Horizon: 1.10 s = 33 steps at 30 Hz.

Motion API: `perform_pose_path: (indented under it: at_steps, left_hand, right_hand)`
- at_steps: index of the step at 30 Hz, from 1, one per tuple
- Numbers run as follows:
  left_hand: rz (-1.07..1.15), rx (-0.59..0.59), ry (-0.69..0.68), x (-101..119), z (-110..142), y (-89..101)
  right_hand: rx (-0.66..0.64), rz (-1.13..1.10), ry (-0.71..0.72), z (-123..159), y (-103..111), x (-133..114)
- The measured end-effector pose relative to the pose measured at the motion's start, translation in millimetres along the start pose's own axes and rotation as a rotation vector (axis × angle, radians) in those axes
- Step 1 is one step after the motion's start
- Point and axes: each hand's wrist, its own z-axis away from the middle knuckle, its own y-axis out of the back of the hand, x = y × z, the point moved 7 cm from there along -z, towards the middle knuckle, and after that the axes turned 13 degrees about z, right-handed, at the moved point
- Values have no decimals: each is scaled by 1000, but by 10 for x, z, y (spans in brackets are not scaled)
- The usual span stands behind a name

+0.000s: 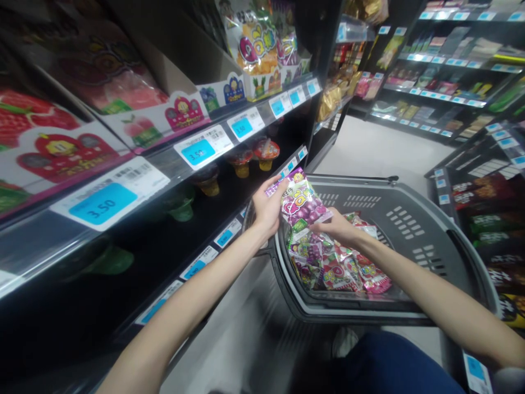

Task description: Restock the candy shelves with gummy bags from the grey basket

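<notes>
A purple bag of grape gummy candy (301,205) is held between both hands, above the near left part of a grey shopping basket (394,312). My left hand (267,205) grips its upper left side, the thumb lying over the front. At the lower right corner, my right hand (337,227) pinches the bag's edge. Below, inside the basket, several candy bags (338,268) in purple, red and pink lie in a loose pile. The right forearm crosses over the basket's near side and hides part of it.
On my left a shelf holds boxed gummy bags (252,44) behind price tags (241,125). Jelly cups (266,153) stand on the dark level below. More stocked shelves (443,65) are at the far right, and packaged snacks (492,219) line the right side.
</notes>
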Motion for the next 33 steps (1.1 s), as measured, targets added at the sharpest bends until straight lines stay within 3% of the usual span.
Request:
perform_pose_path:
  at_steps: [7,10,14,16,20,22,26,33]
  left_hand:
    - [47,-61,9,-34,-67,-10]
    - [127,-51,22,-38,-107,6]
    - [371,-86,126,-43,-157,-9]
    - [465,-157,233,-49,-142,-68]
    - [546,-360,363,22,-1,-250]
    - [555,-416,396,59,83,-318]
    - [527,-409,446,76,174,-368]
    - [489,-407,491,52,187,-370]
  right_hand:
    - [55,-6,7,11,32,-86]
    - [202,41,69,29,121,-179]
    - [551,351,382,174,282,-397]
    - [611,605,612,283,218,-517]
    - [494,938,1333,671,-184,-728]
    - [472,1012,1540,829,-314,-784]
    - [448,1064,1591,909,-411,-885]
    - [329,1055,1574,866,-442,-852]
